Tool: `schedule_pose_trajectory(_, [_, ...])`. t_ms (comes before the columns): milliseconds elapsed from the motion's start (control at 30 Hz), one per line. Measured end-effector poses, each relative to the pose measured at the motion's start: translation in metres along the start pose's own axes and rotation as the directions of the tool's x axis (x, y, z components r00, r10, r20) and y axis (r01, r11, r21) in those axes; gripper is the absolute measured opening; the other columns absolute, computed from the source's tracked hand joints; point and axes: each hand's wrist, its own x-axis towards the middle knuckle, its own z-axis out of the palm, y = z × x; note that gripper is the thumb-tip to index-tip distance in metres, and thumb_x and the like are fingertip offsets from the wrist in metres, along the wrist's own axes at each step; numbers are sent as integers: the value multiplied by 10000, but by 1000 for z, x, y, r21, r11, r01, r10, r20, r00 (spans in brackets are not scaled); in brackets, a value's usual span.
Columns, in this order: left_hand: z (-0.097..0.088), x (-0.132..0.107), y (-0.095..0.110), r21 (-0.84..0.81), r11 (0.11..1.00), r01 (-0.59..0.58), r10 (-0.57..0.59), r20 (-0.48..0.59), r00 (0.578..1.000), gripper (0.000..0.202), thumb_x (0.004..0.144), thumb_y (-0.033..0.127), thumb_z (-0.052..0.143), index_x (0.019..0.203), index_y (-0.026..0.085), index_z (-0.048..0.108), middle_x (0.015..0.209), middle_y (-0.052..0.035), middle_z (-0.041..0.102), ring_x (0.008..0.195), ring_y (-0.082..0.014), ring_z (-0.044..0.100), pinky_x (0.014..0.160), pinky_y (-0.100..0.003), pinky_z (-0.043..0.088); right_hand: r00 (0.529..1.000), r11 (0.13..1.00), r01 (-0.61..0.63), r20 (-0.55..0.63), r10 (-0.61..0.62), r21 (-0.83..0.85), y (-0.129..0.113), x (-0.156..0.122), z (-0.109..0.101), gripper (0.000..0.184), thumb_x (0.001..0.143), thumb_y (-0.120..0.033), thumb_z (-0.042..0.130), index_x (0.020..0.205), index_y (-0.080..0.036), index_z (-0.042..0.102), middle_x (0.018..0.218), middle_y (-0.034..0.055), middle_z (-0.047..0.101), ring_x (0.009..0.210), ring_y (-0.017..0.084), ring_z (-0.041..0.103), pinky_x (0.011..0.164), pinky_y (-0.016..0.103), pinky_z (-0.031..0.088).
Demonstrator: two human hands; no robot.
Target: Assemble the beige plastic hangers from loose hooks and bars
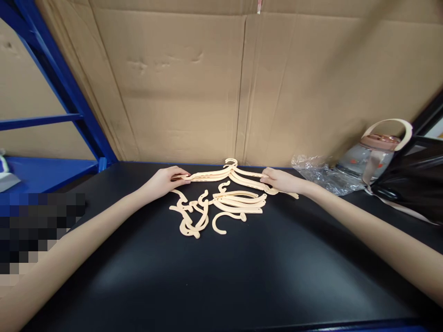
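A stack of cream plastic clothes hangers (pixel 231 173) lies at the far side of the black table (pixel 221 276), hooks pointing away from me. My left hand (pixel 166 180) pinches the stack's left arm end. My right hand (pixel 281 180) grips its right arm end. In front of the stack lie several loose cream hanger pieces (pixel 189 216) and curved arms (pixel 238 202), plus a single hook piece (pixel 221 224). Both hands are closed on the hangers.
Cardboard sheets (pixel 221 83) stand upright behind the table. A blue metal rack (pixel 69 92) is at the left. At the right back lie crumpled clear plastic (pixel 313 170), a water jug with a pink lid and strap (pixel 374 154), and a black bag (pixel 411 180).
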Motion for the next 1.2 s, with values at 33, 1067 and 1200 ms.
schedule_pose_trajectory(33, [0,0,0,3,1000,0,0,-1,1000,562,725,675,552,968,182,667,1003,-68,688,934,-245,639,859,-342,484,1000,1000,-7,0,7,0,0,0,0,241,939,-324,396,748,-192,458,798,45,563,732,174,549,661,254,394])
schedule_pose_trajectory(1067, [3,1,2,45,997,-62,62,3,998,495,777,626,529,960,187,669,967,-60,678,881,-228,632,790,-316,471,999,970,45,24,-40,-239,-8,9,-6,223,968,-313,451,902,-178,616,944,68,650,831,195,624,684,244,400])
schedule_pose_trajectory(1200, [0,0,2,47,996,-73,72,22,997,495,760,629,560,961,190,669,964,-54,674,873,-224,632,777,-308,467,997,956,67,55,-53,-284,-8,14,-6,239,974,-277,437,861,-158,611,931,92,625,828,207,610,691,257,394])
